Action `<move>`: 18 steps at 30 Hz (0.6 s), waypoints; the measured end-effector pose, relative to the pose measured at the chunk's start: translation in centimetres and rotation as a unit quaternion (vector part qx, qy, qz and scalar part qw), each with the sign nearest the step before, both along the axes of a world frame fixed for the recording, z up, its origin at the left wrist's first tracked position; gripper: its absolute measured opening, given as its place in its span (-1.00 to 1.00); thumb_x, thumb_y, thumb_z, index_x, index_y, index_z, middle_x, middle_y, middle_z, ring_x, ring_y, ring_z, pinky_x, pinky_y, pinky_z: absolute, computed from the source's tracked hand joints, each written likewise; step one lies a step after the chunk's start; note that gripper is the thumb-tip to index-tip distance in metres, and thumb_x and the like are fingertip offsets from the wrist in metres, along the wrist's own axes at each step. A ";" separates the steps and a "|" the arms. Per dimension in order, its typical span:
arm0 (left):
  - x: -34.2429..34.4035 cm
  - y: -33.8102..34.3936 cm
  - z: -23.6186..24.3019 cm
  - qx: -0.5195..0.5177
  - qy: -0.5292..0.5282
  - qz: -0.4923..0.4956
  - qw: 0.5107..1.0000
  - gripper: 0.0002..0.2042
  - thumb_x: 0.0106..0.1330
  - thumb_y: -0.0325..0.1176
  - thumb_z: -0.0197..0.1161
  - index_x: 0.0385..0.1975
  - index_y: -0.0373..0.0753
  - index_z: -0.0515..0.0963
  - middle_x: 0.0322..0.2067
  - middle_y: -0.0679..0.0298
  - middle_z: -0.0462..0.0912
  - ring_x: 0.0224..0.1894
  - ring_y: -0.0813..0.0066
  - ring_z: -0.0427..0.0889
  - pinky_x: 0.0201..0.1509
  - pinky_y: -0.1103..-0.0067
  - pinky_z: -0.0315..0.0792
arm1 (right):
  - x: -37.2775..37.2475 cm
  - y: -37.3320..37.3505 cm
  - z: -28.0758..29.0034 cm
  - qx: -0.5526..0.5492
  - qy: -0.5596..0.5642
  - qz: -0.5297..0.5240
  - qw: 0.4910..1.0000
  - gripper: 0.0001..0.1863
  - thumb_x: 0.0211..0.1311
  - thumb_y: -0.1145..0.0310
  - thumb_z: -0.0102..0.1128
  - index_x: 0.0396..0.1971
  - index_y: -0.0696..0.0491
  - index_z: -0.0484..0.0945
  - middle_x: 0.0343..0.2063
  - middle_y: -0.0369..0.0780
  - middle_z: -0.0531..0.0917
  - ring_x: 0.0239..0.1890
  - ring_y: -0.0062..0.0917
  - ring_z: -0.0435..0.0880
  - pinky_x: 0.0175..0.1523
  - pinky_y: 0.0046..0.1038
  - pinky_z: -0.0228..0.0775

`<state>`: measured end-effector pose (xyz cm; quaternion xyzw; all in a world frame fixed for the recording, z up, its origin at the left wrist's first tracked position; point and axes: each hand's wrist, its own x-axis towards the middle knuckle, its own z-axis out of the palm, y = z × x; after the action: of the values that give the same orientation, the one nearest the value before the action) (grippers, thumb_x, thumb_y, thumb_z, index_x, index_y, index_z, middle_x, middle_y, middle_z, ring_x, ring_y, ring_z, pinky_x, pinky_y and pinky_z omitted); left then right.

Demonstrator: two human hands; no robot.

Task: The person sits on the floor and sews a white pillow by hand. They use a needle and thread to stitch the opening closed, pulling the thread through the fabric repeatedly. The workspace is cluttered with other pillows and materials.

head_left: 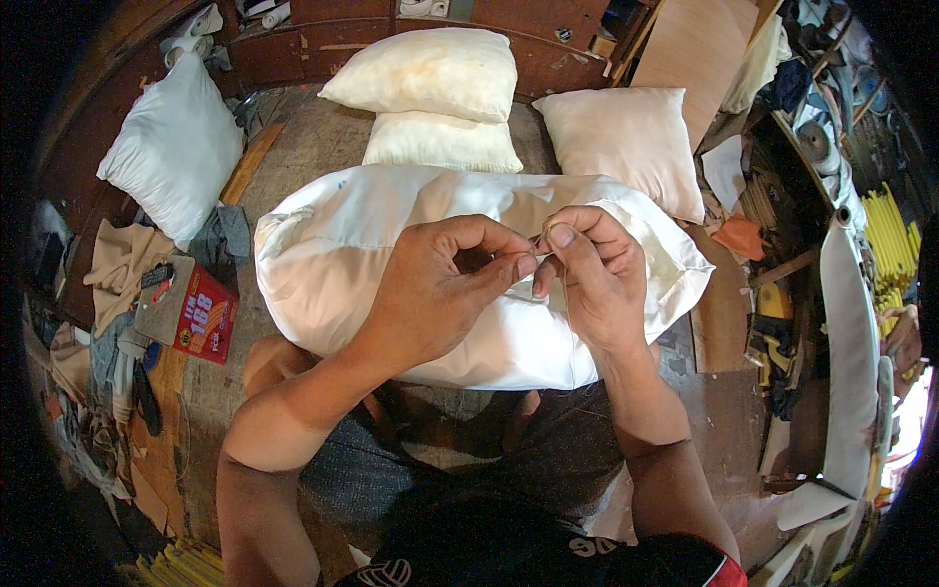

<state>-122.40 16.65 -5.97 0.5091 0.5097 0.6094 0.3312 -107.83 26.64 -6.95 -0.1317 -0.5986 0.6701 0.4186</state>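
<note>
My left hand (425, 284) is closed in a pinch, thumb against forefinger, and what lies between the tips is too small to make out. Close beside it, my right hand (602, 279) pinches a thin thread (566, 293), which trails down from its fingers. The fingertips of both hands nearly meet. Beneath them a large, stuffed white cushion (323, 264) lies across my lap, its seamed corner at the right. My forearms hide part of its near edge.
Two stacked cream pillows (421, 73) lie ahead, with a pinkish pillow (621, 137) to their right. A white pillow (176, 147) leans at the left, near a red box (205, 313) and fabric scraps (122, 259). Shelves with rolls (817, 142) and yellow material (885, 235) line the right.
</note>
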 end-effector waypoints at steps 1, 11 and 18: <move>0.0 0.0 0.0 0.001 -0.001 0.000 1.000 -0.85 0.19 -0.39 0.34 -0.38 -0.36 0.61 -0.47 0.36 0.63 -0.39 0.74 0.46 -0.31 0.73 0.38 | 0.0 0.0 0.0 0.001 0.000 -0.001 1.000 -0.83 0.29 0.43 0.12 -0.24 0.23 0.51 -0.42 -0.20 0.61 -0.47 -0.63 0.57 -0.44 -0.58 0.48; -0.1 0.1 -0.1 0.001 0.011 -0.004 1.000 -0.87 0.21 -0.43 0.32 -0.37 -0.36 0.61 -0.47 0.36 0.63 -0.40 0.74 0.47 -0.31 0.73 0.39 | 0.1 0.0 0.0 -0.003 0.003 0.003 1.000 -0.84 0.30 0.45 0.10 -0.24 0.24 0.52 -0.41 -0.18 0.61 -0.44 -0.61 0.57 -0.44 -0.57 0.49; -0.1 0.0 0.1 -0.010 0.015 0.000 1.000 -0.87 0.21 -0.43 0.31 -0.35 -0.37 0.61 -0.45 0.35 0.64 -0.39 0.73 0.48 -0.30 0.72 0.39 | 0.0 0.0 0.0 -0.001 0.001 -0.003 1.000 -0.83 0.29 0.44 0.11 -0.24 0.25 0.51 -0.41 -0.18 0.61 -0.44 -0.61 0.57 -0.44 -0.57 0.49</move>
<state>-122.49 16.63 -5.87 0.5150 0.5208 0.5965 0.3282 -107.80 26.62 -6.97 -0.1331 -0.5968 0.6697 0.4214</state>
